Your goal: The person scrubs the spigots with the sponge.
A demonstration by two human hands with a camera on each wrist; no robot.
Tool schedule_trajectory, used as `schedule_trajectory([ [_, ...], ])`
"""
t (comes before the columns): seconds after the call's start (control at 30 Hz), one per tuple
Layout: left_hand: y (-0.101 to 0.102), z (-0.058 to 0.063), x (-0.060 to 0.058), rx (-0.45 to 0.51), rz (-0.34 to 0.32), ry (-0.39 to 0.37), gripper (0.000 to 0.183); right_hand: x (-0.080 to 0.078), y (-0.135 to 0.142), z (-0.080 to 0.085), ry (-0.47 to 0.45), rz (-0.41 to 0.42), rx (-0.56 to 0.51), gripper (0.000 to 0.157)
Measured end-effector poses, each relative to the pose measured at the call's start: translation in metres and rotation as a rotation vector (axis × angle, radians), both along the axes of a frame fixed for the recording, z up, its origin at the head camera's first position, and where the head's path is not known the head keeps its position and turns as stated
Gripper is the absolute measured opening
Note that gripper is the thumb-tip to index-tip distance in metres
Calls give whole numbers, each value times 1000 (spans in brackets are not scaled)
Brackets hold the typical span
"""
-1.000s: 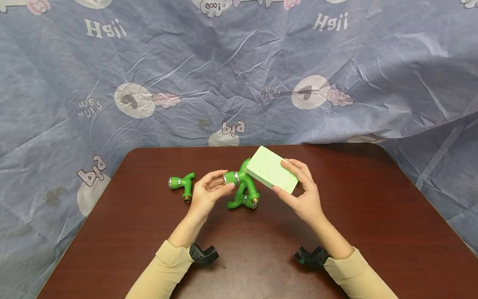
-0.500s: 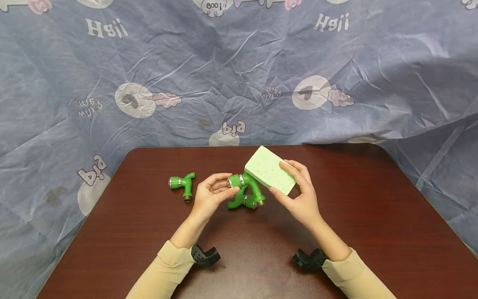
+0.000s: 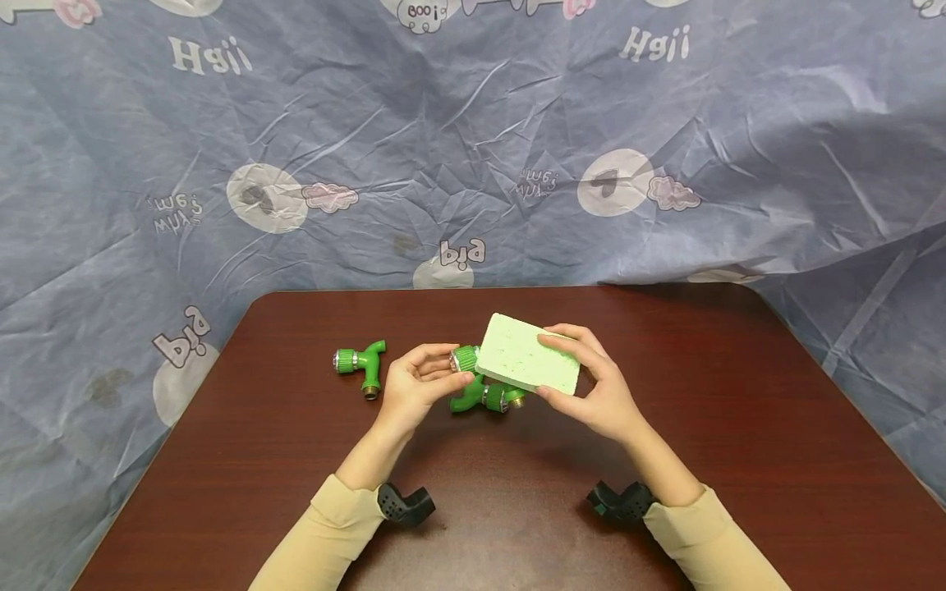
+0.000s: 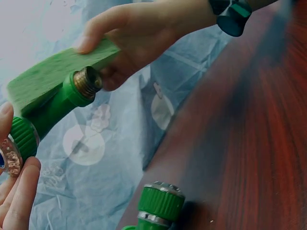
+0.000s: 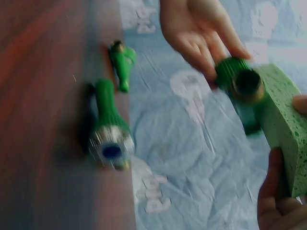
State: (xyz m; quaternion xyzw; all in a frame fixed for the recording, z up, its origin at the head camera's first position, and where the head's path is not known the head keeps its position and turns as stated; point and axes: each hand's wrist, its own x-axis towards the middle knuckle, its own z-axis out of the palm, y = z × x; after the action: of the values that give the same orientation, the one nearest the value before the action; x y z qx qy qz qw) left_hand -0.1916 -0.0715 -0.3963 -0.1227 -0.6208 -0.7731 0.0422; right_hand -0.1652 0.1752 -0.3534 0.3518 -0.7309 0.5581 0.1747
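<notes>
My left hand [image 3: 414,382] pinches the ribbed knob of a green faucet [image 4: 55,108] between thumb and fingers, holding it up over the table. The faucet's threaded brass end [image 4: 88,81] points away from that hand. A pale green sponge [image 3: 525,355] is gripped by its edges in my right hand [image 3: 602,386]. In the head view the sponge covers most of the held faucet; in both wrist views it lies right along the faucet's body. Behind and below, a second green faucet [image 3: 473,399] lies on the table, partly hidden by the held one.
A third green faucet [image 3: 365,367] lies on the table left of my left hand. The dark red-brown table [image 3: 502,509] reaches back to a wrinkled blue-grey printed cloth [image 3: 414,148]. Black wrist cameras [image 3: 406,505] sit at both sleeves.
The left hand with its faucet shifted slightly right, then stayed. The right hand brought the sponge down and left and turned it flatter, so it now covers the faucet's body.
</notes>
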Motion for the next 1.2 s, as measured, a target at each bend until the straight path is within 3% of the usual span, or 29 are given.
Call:
schedule_trajectory([
  [0.27,-5,0,-4,61,82,-14,42,-5,14,4,-26,-76,-24,54],
  [0.5,-4,1,-4,58,129,-10,41,-7,10,-1,53,36,47,56],
  [0.77,-5,0,-4,91,180,-7,41,-9,17,-3,-48,-150,-46,55],
  [1.0,-4,-1,-5,67,191,-3,41,-7,11,-3,-55,-86,-7,55],
  [1.2,-5,0,-5,70,187,17,43,-8,11,-3,-46,-134,-24,55],
])
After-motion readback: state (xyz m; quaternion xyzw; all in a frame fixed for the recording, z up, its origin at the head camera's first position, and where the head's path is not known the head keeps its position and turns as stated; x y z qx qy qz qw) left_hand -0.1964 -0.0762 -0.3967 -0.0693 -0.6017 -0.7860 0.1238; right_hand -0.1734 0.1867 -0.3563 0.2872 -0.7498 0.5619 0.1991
